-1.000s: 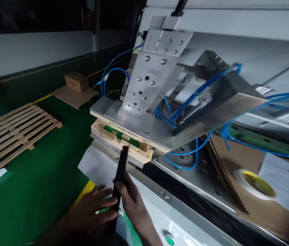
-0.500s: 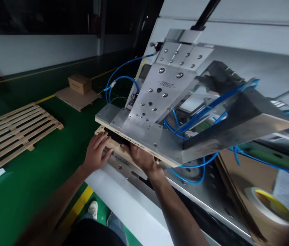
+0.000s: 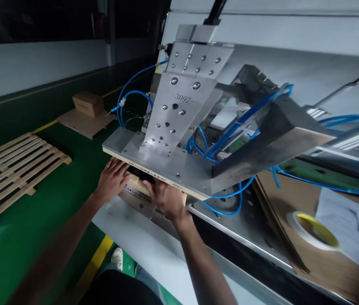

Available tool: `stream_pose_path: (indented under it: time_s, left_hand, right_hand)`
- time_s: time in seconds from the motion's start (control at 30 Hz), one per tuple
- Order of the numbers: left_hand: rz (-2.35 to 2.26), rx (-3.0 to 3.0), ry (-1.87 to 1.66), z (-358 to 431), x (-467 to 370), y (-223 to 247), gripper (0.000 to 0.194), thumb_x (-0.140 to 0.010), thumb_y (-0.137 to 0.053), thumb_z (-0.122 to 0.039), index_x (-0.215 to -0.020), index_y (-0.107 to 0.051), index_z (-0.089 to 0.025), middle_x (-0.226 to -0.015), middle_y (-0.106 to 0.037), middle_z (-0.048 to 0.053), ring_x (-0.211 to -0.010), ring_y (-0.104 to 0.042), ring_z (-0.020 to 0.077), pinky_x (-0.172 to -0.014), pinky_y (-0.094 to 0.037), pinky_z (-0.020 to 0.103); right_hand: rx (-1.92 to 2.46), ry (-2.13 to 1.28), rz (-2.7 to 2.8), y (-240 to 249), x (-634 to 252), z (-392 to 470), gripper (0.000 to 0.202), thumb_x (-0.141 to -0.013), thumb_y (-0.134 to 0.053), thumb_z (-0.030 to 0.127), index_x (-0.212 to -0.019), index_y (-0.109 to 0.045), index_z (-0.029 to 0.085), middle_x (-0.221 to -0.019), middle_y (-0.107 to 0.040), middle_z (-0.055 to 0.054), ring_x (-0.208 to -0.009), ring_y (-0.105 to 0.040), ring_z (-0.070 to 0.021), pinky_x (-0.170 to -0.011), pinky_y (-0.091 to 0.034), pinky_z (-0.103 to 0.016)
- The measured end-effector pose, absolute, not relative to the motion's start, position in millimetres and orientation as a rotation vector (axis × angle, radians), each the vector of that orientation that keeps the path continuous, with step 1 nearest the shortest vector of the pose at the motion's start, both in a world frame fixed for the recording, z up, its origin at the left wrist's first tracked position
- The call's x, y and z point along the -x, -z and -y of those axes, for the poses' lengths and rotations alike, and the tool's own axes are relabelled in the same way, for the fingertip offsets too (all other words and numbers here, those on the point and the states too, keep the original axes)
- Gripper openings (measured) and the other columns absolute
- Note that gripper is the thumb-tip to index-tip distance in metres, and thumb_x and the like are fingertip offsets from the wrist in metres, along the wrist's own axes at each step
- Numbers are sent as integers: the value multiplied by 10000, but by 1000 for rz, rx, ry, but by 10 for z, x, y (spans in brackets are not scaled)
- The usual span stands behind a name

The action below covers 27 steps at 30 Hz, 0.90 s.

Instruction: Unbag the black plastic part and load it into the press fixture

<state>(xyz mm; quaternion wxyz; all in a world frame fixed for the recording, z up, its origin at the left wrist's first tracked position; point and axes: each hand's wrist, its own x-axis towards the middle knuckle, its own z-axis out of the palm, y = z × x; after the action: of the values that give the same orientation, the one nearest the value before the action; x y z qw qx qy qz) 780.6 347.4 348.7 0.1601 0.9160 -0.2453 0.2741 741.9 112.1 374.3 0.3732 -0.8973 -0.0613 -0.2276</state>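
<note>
A metal machine head (image 3: 179, 101) marked 3097 stands over a flat upper plate (image 3: 195, 173) with a cream-coloured edge. Below that plate is a cream lower block (image 3: 137, 185) on a metal base (image 3: 136, 204). My left hand (image 3: 112, 180) rests on the left end of the block, its fingers spread and their tips under the plate's edge. Further right, my right hand (image 3: 166, 197) reaches into the gap between plate and block; its thumb shows on the block and its other fingertips are hidden.
Blue air hoses (image 3: 246, 123) loop around the machine. To the right, a tape roll (image 3: 314, 231) and a paper sheet (image 3: 351, 228) lie on cardboard (image 3: 281, 203). A wooden pallet (image 3: 17, 173) and a cardboard box (image 3: 88, 104) are on the green floor.
The view has shifted, so the machine appears further left. My left hand has moved closer under the plate's edge. The back of my right hand shows more outside the gap.
</note>
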Motion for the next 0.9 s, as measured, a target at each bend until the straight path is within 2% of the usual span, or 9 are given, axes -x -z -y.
stream_pose_path:
  time_s: [0.1, 0.23, 0.4, 0.7, 0.83, 0.9]
  left_hand:
    - [735, -2653, -812, -3497, -7804, -3477, 434, -1082, -466, -386, -1361, -691, -144, -1385, -714, 169, -1335, -639, 338, -1216, -421, 524]
    - [729, -2670, -836, -3514, -7813, -3421, 457, -1074, -474, -412, -1362, -693, -132, -1380, -713, 175, -1316, -638, 370, -1208, -410, 546]
    - [697, -2660, -820, -3529, -7828, -3374, 479, -1075, -445, -430, -1368, -687, -139, -1406, -702, 172, -1324, -626, 366, -1223, -390, 542]
    - [732, -2557, -886, -3577, -7876, -3368, 490, -1086, -427, -446, -1399, -644, -136, -1470, -659, 171, -1391, -583, 325, -1246, -376, 532]
    - [703, -2455, -963, -3692, -7683, -3237, 532, -1069, -508, -411, -1488, -548, -85, -1594, -524, 230, -1535, -424, 380, -1268, -310, 647]
    - [640, -2349, -1031, -3702, -7405, -3041, 535, -1052, -549, -360, -1499, -519, -69, -1576, -523, 262, -1537, -420, 385, -1257, -331, 648]
  right_hand:
    - [2658, 639, 152, -3612, -7118, -1151, 506, -1029, -573, 526, -1312, -687, 123, -1262, -717, -233, -1226, -627, -401, -1107, -452, -608]
    - [2918, 771, 202, -3487, -6972, -1188, 538, -1051, -557, 468, -1434, -603, 94, -1363, -684, -228, -1265, -613, -355, -1131, -447, -521]
    - [2907, 877, 221, -3441, -7004, -1196, 593, -1053, -544, 504, -1454, -577, 69, -1366, -686, -221, -1269, -603, -332, -1142, -454, -480]
    - [2820, 896, 235, -3436, -6997, -1234, 621, -1048, -556, 479, -1537, -502, 99, -1444, -644, -215, -1383, -562, -338, -1213, -418, -515]
    - [2711, 972, 265, -3328, -6438, -1329, 560, -1046, -573, 411, -1519, -512, 117, -1505, -604, -194, -1488, -476, -320, -1256, -379, -517]
    - [2626, 930, 351, -3222, -5963, -1375, 443, -1043, -574, 340, -1441, -569, 145, -1413, -670, -164, -1414, -549, -284, -1204, -444, -482]
